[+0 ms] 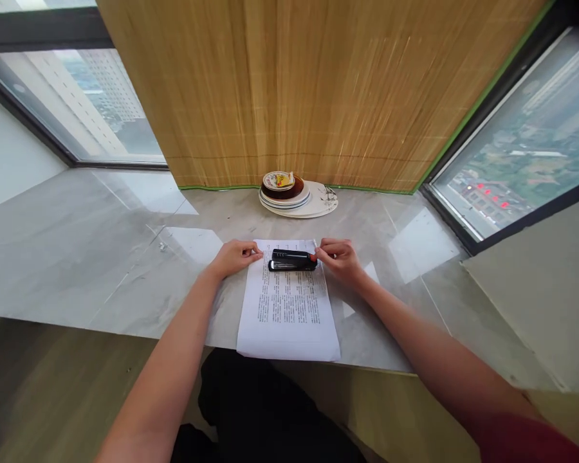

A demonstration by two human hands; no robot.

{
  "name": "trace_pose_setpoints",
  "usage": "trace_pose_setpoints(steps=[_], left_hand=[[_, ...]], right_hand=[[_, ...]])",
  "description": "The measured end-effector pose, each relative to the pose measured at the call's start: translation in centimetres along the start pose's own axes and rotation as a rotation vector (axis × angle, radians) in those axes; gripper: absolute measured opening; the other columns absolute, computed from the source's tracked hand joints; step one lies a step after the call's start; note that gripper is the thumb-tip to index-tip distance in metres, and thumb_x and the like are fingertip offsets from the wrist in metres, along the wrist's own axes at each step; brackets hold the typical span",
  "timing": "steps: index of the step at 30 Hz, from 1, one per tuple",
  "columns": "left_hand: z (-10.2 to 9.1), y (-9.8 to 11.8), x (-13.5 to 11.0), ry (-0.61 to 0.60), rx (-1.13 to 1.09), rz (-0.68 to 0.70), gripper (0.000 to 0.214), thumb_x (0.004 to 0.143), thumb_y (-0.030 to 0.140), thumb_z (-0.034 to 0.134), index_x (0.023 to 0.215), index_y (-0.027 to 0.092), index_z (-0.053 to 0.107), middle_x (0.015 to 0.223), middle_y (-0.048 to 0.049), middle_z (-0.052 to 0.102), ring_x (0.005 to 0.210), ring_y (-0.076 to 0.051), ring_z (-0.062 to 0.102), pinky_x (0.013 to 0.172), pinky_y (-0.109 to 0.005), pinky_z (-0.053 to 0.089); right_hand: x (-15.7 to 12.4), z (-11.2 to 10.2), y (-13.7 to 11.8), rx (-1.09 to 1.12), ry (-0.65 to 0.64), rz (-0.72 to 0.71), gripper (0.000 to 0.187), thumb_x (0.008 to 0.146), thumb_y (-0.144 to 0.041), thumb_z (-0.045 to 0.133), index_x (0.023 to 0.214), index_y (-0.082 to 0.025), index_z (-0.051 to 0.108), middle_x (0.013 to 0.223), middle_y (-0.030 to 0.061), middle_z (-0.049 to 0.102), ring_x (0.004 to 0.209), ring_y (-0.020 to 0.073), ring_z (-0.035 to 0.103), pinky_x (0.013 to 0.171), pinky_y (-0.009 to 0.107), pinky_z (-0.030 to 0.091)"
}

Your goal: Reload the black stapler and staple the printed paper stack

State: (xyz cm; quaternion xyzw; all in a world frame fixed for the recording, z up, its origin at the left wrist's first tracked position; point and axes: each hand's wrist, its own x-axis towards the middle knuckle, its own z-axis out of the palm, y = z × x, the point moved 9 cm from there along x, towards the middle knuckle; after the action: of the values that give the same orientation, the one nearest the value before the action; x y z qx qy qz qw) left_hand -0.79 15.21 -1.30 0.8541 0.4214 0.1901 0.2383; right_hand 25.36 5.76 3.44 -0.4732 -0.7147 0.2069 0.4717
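Observation:
A stack of printed paper [289,341] lies on the grey marble-look ledge, its lower end reaching the front edge. Across its upper part rests a black stapler [293,260], lying sideways. My left hand [236,257] is closed in a pinch at the upper left edge of the paper. At the upper right edge, the thumb and finger of my right hand [338,258] are pinched on the paper, right beside the stapler's reddish right end. Whether those fingertips also touch the stapler is hard to see.
Behind the paper stands a stack of plates [318,204] with a brown bowl [296,188] and a small yellow packet [285,180] on top. A bamboo blind [294,96] hangs at the back, with windows on both sides. A small scrap [163,247] lies on the left.

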Motion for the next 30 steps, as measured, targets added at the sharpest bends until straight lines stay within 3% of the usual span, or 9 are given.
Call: trace_pose_setpoints(steps=[7,10,14,17,18,20,23,27,30], left_hand=[[0.0,0.3,0.2,0.011,0.015,0.015,0.032,0.091,0.050,0.067,0.085,0.020,0.078,0.057,0.0056,0.048,0.057,-0.012,0.042,0.063,-0.027,0.030],[0.0,0.2,0.2,0.005,-0.006,-0.015,0.032,0.089,0.050,0.069,0.085,0.020,0.079,0.057,0.0055,0.048,0.058,-0.012,0.042,0.063,-0.027,0.030],[0.0,0.1,0.2,-0.017,-0.023,-0.057,0.030,0.088,0.049,0.069,0.084,0.021,0.079,0.058,0.0054,0.047,0.060,-0.012,0.042,0.064,-0.027,0.030],[0.0,0.1,0.1,-0.028,-0.031,-0.061,0.030,0.088,0.049,0.069,0.084,0.020,0.078,0.058,0.0051,0.048,0.061,-0.013,0.042,0.063,-0.027,0.029],[0.0,0.1,0.1,-0.027,-0.034,-0.060,0.030,0.088,0.049,0.069,0.083,0.020,0.077,0.058,0.0049,0.048,0.061,-0.013,0.042,0.063,-0.027,0.029],[-0.2,0.3,0.2,-0.009,-0.054,-0.039,0.031,0.090,0.048,0.066,0.083,0.019,0.076,0.059,0.0040,0.051,0.061,-0.013,0.043,0.062,-0.027,0.030],[-1.4,0.7,0.4,0.108,-0.175,0.005,0.036,0.095,0.048,0.060,0.081,0.017,0.071,0.066,0.0011,0.058,0.061,-0.013,0.044,0.061,-0.027,0.032],[-2.1,0.0,0.5,0.189,-0.595,-0.088,0.048,0.097,0.064,0.056,0.084,0.018,0.060,0.052,0.0063,0.039,0.047,-0.010,0.028,0.049,-0.024,0.023],[0.3,0.4,0.2,-0.056,-0.923,-0.218,0.067,0.094,0.084,0.043,0.101,0.019,0.057,0.049,0.0087,0.038,0.039,-0.007,0.016,0.042,-0.022,0.012]], right_hand=[[0.5,0.7,-0.3,-0.068,0.003,-0.025,0.048,0.090,-0.027,0.054,0.048,-0.021,0.032,0.057,-0.0024,0.034,0.053,0.0104,0.033,0.056,0.032,0.023],[0.5,0.8,-0.2,-0.038,0.019,-0.058,0.046,0.087,-0.020,0.055,0.050,-0.021,0.027,0.057,-0.0033,0.030,0.052,0.0099,0.029,0.055,0.032,0.021],[0.4,0.5,-0.4,-0.009,0.081,-0.088,0.047,0.093,-0.021,0.057,0.049,-0.020,0.040,0.057,-0.0024,0.038,0.053,0.0112,0.035,0.055,0.031,0.028],[0.5,1.0,-0.8,0.002,0.100,-0.106,0.025,0.098,-0.032,0.065,0.076,-0.021,0.071,0.079,0.0039,0.066,0.073,0.0179,0.058,0.071,0.033,0.047],[0.6,1.8,-1.0,-0.007,0.055,-0.119,0.014,0.095,-0.035,0.071,0.092,-0.022,0.076,0.093,0.0062,0.072,0.086,0.0212,0.064,0.080,0.035,0.051],[0.5,3.8,-1.0,-0.047,-0.085,-0.136,0.032,0.087,-0.034,0.081,0.117,-0.023,0.075,0.112,0.0085,0.076,0.102,0.0257,0.068,0.090,0.038,0.054],[0.0,5.8,-0.4,-0.114,-0.225,-0.103,0.031,0.085,-0.024,0.081,0.115,-0.022,0.075,0.101,0.0063,0.079,0.090,0.0239,0.073,0.083,0.036,0.056],[-0.5,4.0,-2.0,-0.155,-0.022,-0.250,0.024,0.091,-0.017,0.074,0.115,-0.024,0.077,0.101,0.0057,0.080,0.093,0.0230,0.074,0.083,0.036,0.059],[-1.5,2.3,-4.7,-0.253,0.147,-0.495,0.035,0.097,-0.011,0.065,0.128,-0.027,0.074,0.117,0.0056,0.081,0.108,0.0248,0.072,0.092,0.041,0.061]])
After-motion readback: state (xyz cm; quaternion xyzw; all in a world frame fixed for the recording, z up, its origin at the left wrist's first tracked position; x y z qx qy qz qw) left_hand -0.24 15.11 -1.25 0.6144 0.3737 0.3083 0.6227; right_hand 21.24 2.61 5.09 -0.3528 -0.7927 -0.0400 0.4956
